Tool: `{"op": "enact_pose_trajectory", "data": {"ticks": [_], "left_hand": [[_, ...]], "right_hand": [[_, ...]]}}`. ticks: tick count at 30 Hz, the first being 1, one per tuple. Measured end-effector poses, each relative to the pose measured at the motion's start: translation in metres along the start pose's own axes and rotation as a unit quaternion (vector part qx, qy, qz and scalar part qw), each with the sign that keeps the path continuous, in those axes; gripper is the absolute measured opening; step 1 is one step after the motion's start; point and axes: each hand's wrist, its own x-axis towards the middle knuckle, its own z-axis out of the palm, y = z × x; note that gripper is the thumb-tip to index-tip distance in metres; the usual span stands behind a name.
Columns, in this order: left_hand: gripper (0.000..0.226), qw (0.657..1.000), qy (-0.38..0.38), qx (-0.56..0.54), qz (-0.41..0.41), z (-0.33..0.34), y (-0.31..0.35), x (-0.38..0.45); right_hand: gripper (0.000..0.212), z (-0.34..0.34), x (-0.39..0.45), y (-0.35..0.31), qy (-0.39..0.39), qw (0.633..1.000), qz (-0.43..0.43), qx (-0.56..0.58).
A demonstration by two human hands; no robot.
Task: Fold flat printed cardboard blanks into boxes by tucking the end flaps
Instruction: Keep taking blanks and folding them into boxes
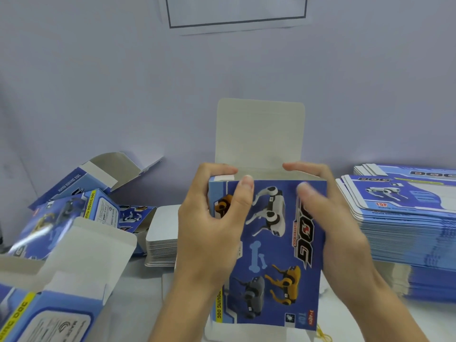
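Two hands hold one blue printed box [276, 245] upright in the centre of the frame, its picture side facing the camera. The left hand [209, 233] grips the box's left edge, thumb on the front; the right hand [338, 223] clasps the right edge, fingers curled at the top opening. The white top flap [260, 134] stands open above them. A stack of flat blanks [407, 218] sits at the right of the frame, and folded boxes [74, 218] lie at the left on the white table [345, 317].
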Motion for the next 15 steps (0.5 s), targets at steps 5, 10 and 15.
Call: {"op": "enact_pose_trajectory", "data": {"ticks": [5, 10, 15], "left_hand": [[0.044, 1.000, 0.008, -0.021, -0.014, 0.004, 0.007, -0.001], [0.035, 0.998, 0.024, -0.040, -0.030, 0.002, 0.012, 0.001], [0.024, 0.997, 0.024, -0.046, -0.061, -0.006, 0.008, 0.003]], "right_hand": [[0.039, 0.008, -0.003, -0.008, 0.075, 0.996, -0.003, -0.053], [0.028, 0.008, -0.002, -0.016, 0.049, 0.998, 0.026, -0.029], [0.023, 0.007, -0.001, -0.024, 0.061, 0.996, 0.045, -0.057]]}}
